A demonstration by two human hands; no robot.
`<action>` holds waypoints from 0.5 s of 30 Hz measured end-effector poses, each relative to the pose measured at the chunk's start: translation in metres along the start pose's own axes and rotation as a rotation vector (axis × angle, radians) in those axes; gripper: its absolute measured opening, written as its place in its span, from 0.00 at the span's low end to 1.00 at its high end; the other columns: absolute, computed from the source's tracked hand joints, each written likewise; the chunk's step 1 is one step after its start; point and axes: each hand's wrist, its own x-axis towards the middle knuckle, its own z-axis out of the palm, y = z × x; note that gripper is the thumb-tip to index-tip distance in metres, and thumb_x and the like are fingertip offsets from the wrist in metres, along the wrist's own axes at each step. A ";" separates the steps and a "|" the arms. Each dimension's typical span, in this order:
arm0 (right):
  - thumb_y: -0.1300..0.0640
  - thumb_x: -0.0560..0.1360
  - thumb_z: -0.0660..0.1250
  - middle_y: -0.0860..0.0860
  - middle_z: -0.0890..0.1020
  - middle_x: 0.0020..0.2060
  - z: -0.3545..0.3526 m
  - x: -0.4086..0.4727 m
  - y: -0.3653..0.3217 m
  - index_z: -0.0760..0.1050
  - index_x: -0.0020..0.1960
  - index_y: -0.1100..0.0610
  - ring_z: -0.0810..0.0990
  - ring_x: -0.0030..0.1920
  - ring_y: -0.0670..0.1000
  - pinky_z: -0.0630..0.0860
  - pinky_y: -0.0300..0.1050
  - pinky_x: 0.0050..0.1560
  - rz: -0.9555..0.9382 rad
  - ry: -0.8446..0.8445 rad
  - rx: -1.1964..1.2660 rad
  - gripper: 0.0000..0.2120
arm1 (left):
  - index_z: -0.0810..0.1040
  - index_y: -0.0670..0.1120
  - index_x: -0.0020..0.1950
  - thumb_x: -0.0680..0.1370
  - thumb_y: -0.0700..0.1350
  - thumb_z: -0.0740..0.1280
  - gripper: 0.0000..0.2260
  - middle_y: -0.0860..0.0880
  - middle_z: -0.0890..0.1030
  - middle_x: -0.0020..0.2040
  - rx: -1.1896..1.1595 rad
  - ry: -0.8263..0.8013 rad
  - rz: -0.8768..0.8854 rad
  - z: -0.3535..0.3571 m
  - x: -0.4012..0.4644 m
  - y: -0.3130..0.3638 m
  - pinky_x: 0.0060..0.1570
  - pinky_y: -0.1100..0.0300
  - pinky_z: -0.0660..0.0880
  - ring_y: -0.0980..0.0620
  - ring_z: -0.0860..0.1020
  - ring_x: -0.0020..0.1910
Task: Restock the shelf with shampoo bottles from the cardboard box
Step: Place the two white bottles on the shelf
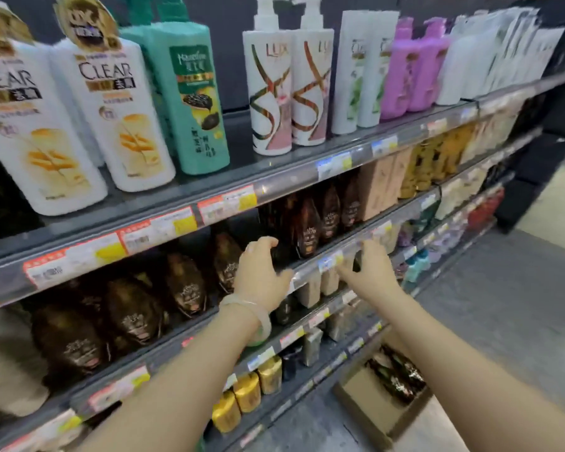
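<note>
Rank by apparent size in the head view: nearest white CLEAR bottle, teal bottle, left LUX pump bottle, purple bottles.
1. White CLEAR bottle
2. Teal bottle
3. Left LUX pump bottle
4. Purple bottles
The order follows nearness to the camera, so true sizes stay unsure; teal and LUX look close.

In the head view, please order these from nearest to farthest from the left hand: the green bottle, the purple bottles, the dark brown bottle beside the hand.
From the left hand:
1. Dark brown bottle, just left of it, same shelf.
2. Green bottle, top shelf, up left.
3. Purple bottles, top shelf, far right.
</note>
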 end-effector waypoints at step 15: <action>0.50 0.72 0.68 0.62 0.69 0.62 -0.058 0.039 0.302 0.64 0.64 0.62 0.68 0.64 0.63 0.70 0.52 0.59 0.117 -0.431 -0.387 0.27 | 0.62 0.39 0.70 0.75 0.47 0.67 0.28 0.37 0.65 0.70 0.397 -0.493 -0.209 0.309 -0.016 0.096 0.60 0.49 0.71 0.39 0.68 0.65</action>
